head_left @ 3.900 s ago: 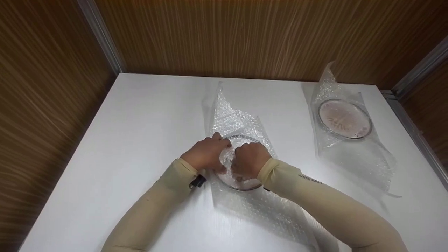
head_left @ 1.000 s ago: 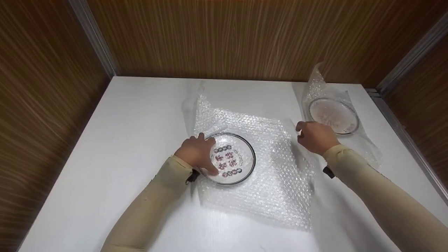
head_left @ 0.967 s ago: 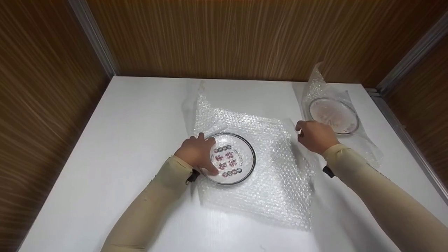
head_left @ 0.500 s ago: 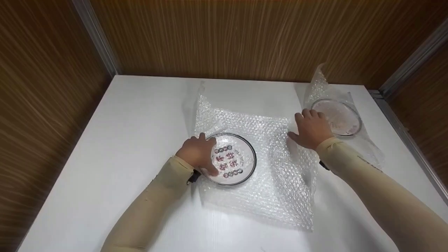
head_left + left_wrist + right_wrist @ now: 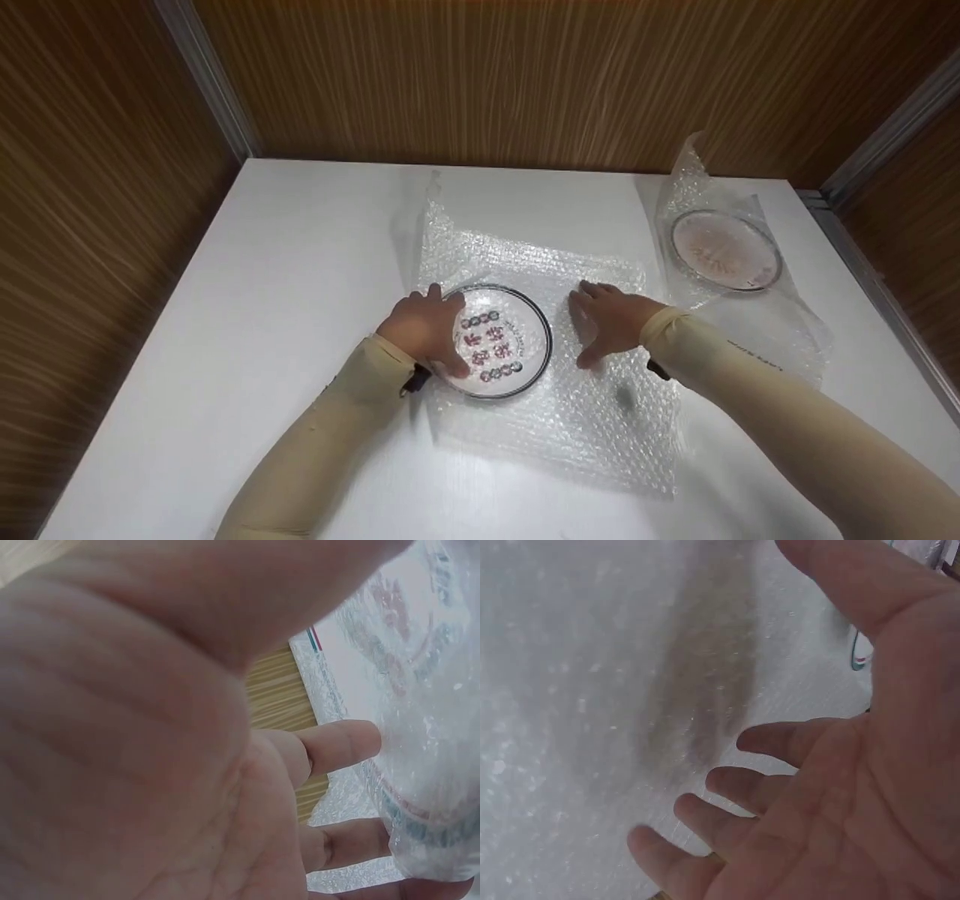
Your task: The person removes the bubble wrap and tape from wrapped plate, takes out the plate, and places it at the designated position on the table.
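A round white plate [image 5: 499,341] with a dark rim and printed red characters lies on a sheet of bubble wrap [image 5: 517,427]. My left hand [image 5: 421,330] rests on its left side, thumb and fingers spread over the rim. In the left wrist view, the fingertips [image 5: 364,741] touch shiny clear wrap at the printed edge. To the right of the plate, my right hand [image 5: 611,319] is spread over the bubble wrap, palm down, holding nothing. The right wrist view shows its fingers [image 5: 712,821] apart, close over the clear sheet.
Another round plate [image 5: 726,251] lies on its own bubble wrap [image 5: 780,337] at the back right of the white table [image 5: 300,262]. One corner of that wrap sticks up. Wood-grain panels [image 5: 487,82] stand behind and at both sides of the table.
My right hand opened out of a fist, then moved left from the wrap's right side towards the plate. The bubble wrap now lies flatter. The left hand has stayed at the rim.
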A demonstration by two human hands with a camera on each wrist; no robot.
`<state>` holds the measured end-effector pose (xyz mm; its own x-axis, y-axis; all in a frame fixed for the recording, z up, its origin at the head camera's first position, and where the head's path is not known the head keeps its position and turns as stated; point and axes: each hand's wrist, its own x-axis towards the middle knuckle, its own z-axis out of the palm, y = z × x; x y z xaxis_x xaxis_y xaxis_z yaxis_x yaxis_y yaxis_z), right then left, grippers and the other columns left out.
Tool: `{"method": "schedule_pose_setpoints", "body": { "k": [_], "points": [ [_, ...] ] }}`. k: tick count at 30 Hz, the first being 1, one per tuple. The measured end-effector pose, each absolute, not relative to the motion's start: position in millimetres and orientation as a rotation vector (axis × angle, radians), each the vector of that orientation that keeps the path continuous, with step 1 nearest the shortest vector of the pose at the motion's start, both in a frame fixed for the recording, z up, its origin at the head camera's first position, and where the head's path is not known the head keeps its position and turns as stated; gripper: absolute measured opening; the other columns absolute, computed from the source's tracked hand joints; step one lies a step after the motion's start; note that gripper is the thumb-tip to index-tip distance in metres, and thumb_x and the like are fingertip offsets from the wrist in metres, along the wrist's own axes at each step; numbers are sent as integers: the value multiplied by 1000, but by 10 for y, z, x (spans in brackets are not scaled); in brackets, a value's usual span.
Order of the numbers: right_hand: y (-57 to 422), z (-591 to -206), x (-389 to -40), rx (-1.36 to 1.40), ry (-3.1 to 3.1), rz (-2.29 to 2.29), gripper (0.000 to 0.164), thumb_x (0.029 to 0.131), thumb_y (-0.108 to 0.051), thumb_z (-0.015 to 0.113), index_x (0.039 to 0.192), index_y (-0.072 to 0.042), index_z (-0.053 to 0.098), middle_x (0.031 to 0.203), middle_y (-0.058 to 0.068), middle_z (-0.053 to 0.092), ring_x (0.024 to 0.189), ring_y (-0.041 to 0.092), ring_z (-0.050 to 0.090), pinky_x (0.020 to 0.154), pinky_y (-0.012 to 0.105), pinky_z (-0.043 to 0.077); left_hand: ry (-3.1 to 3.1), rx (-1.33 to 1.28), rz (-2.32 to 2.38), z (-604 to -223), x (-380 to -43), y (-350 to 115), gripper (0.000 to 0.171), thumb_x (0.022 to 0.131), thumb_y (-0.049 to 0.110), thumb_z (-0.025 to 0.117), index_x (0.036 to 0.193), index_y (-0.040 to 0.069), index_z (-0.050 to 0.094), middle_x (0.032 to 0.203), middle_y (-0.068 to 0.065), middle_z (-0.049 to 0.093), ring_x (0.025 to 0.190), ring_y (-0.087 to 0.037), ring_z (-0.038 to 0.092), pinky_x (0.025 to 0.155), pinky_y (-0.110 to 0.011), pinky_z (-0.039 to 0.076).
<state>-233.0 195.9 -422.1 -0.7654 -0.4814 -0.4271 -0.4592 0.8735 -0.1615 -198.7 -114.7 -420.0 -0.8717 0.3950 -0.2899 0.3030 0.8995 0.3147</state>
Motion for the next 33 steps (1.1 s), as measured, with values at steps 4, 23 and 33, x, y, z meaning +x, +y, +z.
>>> {"method": "schedule_pose_setpoints", "body": {
  "k": [4,23,33],
  "points": [
    [1965,-4231,-2327,-635,2557,-77,113,79,-43,85,160,4,23,166,32,16,152,52,18,116,65,31,2736,543,365,-4185,-1957,-1114,100,65,42,96,145,3,49,128,-28,53,112,-49,56,95,-55,51],
    [1990,-4245,-2284,-711,2615,9,111,79,-48,85,159,5,27,164,32,23,149,52,26,107,66,43,2792,461,228,-4088,-1815,-938,87,69,40,94,137,3,54,125,-26,55,112,-47,55,93,-58,48],
    [2017,-4264,-2401,-730,2528,-22,111,83,-48,82,161,3,23,166,32,17,150,56,19,119,64,26,2824,558,133,-4056,-1841,-637,81,80,46,84,142,5,52,134,-22,53,124,-41,50,96,-57,48]
  ]
}}
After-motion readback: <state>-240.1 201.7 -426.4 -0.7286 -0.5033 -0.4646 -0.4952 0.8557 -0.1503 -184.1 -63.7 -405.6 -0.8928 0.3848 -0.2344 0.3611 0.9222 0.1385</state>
